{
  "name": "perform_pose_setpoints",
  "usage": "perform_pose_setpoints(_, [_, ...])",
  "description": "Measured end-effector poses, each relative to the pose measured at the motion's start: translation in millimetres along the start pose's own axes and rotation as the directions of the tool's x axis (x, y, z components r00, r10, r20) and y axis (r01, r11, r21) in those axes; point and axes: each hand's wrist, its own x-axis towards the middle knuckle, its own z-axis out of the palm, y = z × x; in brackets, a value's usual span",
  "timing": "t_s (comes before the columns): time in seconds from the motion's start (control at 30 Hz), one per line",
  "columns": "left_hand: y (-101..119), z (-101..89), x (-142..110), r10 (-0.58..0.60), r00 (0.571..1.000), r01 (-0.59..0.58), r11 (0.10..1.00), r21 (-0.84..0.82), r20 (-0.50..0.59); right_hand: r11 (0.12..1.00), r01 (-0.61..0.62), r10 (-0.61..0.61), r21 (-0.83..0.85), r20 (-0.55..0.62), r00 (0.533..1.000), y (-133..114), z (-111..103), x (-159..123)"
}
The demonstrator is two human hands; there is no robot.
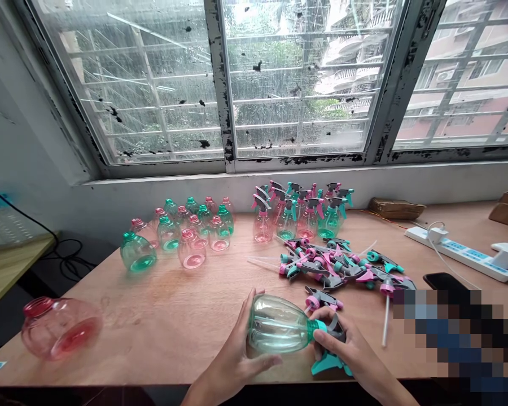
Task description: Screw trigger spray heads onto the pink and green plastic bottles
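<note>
A clear green spray bottle (278, 324) lies on its side in the air over the table's front edge, base to the left. Around its base curls my left hand (241, 349), thumb below and fingers behind. My right hand (341, 341) grips the teal and grey trigger sprayer (331, 363) at the bottle's neck, fingers on the collar. Its thin dip tube shows inside the bottle. Whether the collar is fully threaded cannot be seen. Just behind my right hand lies a pink and grey sprayer head (324, 299), near a heap of loose sprayer heads (322, 262).
Open pink and green bottles (192, 248) stand at the back left. Bottles with sprayers fitted (307, 217) stand by the window wall. A large pink bottle (63, 327) is tilted at front left. A power strip (461, 254) and a dark phone (449, 285) lie right.
</note>
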Motion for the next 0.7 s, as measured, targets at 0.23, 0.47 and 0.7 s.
perform_pose_setpoints(0.23, [-11.9,-0.4,0.4,0.076,0.997,-0.075,0.995,0.070,-0.007,1.000,-0.003,0.003,-0.006,0.006,1.000,4.4,-1.7,1.2])
perform_pose_setpoints(0.47, [-10.7,-0.9,-2.3,0.017,1.000,-0.017,1.000,-0.007,0.021,0.999,-0.001,0.002,-0.033,0.038,0.999,7.7,-4.4,2.0])
perform_pose_setpoints(0.7, [-3.5,-0.6,-1.3,0.014,1.000,-0.014,0.999,0.041,0.001,0.999,-0.003,0.005,-0.041,0.036,0.999,3.7,-2.6,1.8])
